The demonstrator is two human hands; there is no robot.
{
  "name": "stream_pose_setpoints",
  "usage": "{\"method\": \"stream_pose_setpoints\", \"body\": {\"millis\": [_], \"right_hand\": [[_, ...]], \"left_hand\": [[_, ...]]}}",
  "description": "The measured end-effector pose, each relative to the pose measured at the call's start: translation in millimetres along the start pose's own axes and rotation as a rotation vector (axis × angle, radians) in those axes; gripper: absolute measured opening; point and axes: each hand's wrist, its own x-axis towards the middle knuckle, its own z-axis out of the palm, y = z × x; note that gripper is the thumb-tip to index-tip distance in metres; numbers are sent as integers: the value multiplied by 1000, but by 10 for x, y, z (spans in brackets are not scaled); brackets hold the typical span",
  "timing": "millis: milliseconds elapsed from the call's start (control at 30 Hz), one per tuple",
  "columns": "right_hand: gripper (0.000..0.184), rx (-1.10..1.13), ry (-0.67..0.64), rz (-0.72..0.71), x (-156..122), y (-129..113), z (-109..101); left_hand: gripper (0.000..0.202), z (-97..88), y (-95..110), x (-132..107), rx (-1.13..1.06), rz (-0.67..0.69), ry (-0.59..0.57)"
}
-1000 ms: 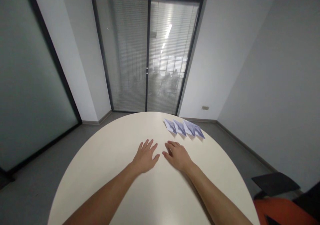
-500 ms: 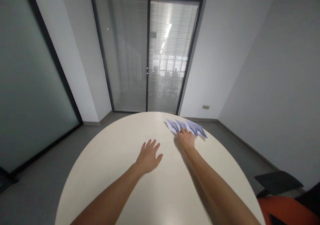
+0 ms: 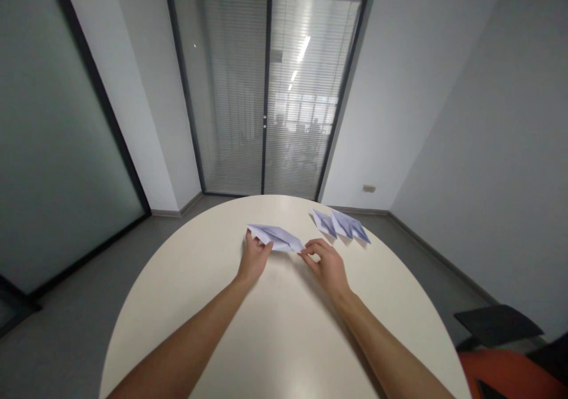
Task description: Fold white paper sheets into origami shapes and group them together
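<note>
A folded white paper plane (image 3: 277, 237) lies between my two hands near the far middle of the round cream table (image 3: 284, 328). My left hand (image 3: 254, 256) pinches its left end. My right hand (image 3: 326, 264) pinches its right tip with thumb and fingers. Further right, near the table's far edge, more folded paper planes (image 3: 341, 225) lie side by side, untouched.
Behind the table is a double glass door with blinds (image 3: 266, 91). A frosted glass wall (image 3: 53, 138) runs on the left and a grey wall on the right. A black and orange chair (image 3: 501, 351) stands at the lower right.
My right hand reached to the row of paper planes, took one and drew it to the table's middle. My left hand moved forward and gripped its other end.
</note>
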Motion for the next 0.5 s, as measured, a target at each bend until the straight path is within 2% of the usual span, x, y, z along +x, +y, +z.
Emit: {"method": "stream_pose_setpoints", "body": {"millis": [133,200,300,400,500], "right_hand": [[23,388,-3,266,-1,-1,115],[28,579,-48,339,8,9,166],[32,792,-46,375,30,1,206],[37,877,38,394,51,-24,209],[38,922,98,416,52,-23,206]], "left_hand": [[97,-8,7,26,-37,2,4],[97,-21,-3,41,-15,21,19],[100,-69,-31,65,72,62,84],[104,-120,-58,78,155,84,129],[107,-117,-52,56,217,129,102]]}}
